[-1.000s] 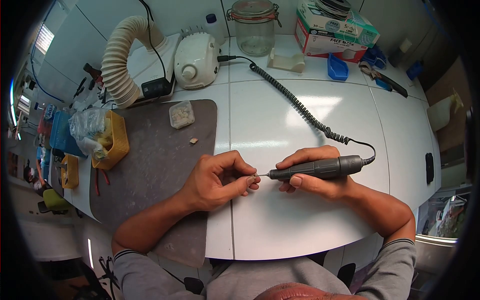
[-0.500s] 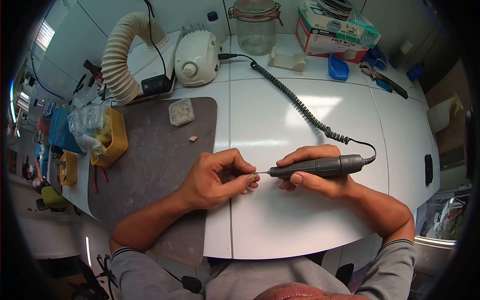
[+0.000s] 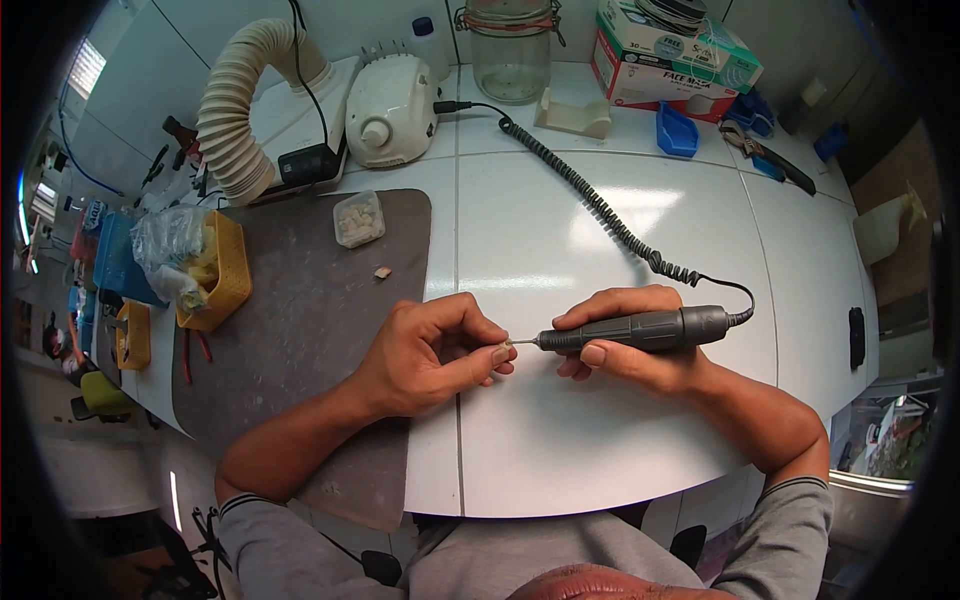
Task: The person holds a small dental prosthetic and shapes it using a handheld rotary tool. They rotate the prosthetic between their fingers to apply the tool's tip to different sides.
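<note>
My right hand [image 3: 630, 340] is wrapped round a dark rotary handpiece [image 3: 650, 330], whose thin metal bit points left. At the bit's tip, my left hand [image 3: 440, 355] pinches a tiny pale piece [image 3: 507, 346], mostly hidden by the thumb and fingertips. A coiled black cable [image 3: 590, 198] runs from the handpiece back to a white control unit [image 3: 390, 112]. On the grey mat [image 3: 300, 300] lie a small clear box of pale pieces [image 3: 359, 219] and one loose light-brown piece [image 3: 382, 273].
Yellow basket [image 3: 232, 275] with plastic bags and red-handled pliers [image 3: 196, 355] lie at the left. A ribbed hose [image 3: 225, 115] stands at the back left. Along the back are a glass jar [image 3: 510, 55], mask box [image 3: 660, 80], blue tray [image 3: 678, 130] and cutters [image 3: 775, 160].
The camera view has shifted very slightly. Both hands keep the same grip and nearly the same position, with the bit still at my left fingertips.
</note>
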Tool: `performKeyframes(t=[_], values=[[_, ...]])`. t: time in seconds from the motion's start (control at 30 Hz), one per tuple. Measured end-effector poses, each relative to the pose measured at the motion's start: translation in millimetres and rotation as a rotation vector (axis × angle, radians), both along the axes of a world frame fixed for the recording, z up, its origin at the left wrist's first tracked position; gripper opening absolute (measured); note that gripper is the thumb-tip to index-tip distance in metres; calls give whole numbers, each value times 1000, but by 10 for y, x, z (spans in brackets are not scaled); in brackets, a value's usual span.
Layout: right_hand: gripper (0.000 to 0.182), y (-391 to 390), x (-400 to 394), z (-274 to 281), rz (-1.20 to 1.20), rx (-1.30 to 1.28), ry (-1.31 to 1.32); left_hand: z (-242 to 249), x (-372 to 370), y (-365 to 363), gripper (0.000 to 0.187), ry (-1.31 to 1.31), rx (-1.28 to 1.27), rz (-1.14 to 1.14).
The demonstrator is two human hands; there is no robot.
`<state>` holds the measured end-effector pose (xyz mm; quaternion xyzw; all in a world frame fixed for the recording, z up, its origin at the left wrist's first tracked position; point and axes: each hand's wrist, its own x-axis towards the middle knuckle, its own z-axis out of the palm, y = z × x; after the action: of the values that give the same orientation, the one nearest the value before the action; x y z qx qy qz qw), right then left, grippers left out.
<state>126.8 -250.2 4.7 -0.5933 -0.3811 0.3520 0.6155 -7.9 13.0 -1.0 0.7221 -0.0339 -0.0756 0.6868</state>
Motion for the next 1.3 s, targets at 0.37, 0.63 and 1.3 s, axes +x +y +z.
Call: performKeyframes(t=[0.37,0.63,1.3], values=[[37,-7,14,4,2,0,-52,-9,1,7,7,-11,6,-5],[37,1,3,-18,-3,12,-43,-27,4,12,7,-35,5,-11],[37,7,3,-37,2,21,-80,-1,5,-20,7,-17,-7,23]])
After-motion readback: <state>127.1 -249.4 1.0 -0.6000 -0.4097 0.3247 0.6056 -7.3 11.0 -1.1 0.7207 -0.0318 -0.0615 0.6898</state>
